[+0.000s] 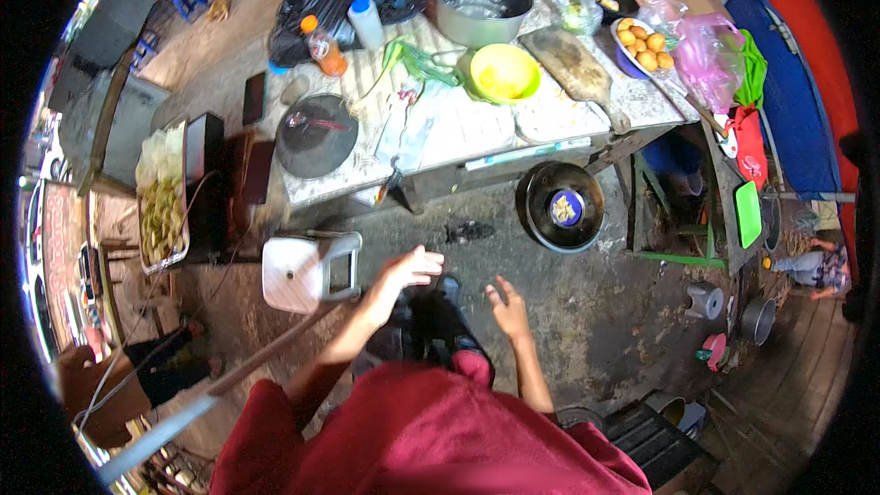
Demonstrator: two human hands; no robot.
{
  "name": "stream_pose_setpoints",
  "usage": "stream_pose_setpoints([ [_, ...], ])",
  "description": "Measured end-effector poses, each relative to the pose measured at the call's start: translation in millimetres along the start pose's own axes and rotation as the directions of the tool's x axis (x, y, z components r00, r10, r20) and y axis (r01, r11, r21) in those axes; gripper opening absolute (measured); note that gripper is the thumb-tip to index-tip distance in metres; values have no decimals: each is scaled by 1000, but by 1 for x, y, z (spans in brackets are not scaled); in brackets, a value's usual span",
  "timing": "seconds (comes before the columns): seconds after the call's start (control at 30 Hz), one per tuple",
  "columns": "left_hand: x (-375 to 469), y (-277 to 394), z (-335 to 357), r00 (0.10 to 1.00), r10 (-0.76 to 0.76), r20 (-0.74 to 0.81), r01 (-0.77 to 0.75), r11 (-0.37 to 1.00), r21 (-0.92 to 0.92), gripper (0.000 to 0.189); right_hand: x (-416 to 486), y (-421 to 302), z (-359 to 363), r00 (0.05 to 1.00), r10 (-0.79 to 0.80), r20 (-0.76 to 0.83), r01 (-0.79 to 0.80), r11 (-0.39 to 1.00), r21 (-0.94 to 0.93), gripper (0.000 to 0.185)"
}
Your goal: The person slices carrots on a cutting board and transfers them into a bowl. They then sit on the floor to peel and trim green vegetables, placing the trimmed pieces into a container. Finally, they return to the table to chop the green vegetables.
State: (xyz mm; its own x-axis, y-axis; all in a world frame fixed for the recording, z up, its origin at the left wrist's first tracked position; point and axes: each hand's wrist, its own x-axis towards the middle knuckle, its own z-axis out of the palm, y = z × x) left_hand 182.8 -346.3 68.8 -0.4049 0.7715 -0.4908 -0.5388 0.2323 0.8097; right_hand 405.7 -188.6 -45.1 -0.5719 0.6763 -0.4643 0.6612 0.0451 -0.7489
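Observation:
My left hand [414,267] is in the air before my body, fingers apart, with nothing in it. The white plastic stool [292,275] is the nearest thing to its left. To the right, my right hand [509,307] hangs free above the dark floor, its fingers spread and bare. Beyond both hands stands a worktable [447,137] bearing a yellow bowl [505,73], a large metal pot [481,10], leeks [430,63] and a wooden cutting board [574,62]. On the floor ahead, a dark wok [540,210] holds a small purple bowl [565,208] with pale food pieces.
A metal tray of food [163,216] sits at the left. A diagonal pole [275,350] rises by my left arm. Potatoes [643,47] fill a bowl near a pink plastic bag [709,58]. A grey stool [705,301] is at right. People stand at both far sides.

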Motion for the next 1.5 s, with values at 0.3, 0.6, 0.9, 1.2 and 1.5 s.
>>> stream_pose_setpoints([
  [0.3, -26, -14, -36, 938, 128, -321, -127, 992, 22, 30, 12, 183, -3, 988, 139, 65, -130, 984, -123, 41],
  [0.6, 53, -9, -99, 821, 233, -521, -167, 971, 171, 22, 17, 218, -8, 941, 88, 326, -318, 559, 766, 46],
  [0.9, 113, 15, -125, 591, 751, -295, -291, 539, 791, 23, 59, 43, -11, 928, 372, 29, -370, 910, 185, 49],
  [1.2, 160, 23, -127, 611, 768, -193, -178, 371, 912, 67, 188, -168, 31, 995, -88, 38, 75, 962, 262, 32],
  [1.5, 174, 19, -136, 686, 692, -227, -79, 380, 921, 43, 217, -221, 111, 981, -4, 194, 16, 998, -58, 32],
])
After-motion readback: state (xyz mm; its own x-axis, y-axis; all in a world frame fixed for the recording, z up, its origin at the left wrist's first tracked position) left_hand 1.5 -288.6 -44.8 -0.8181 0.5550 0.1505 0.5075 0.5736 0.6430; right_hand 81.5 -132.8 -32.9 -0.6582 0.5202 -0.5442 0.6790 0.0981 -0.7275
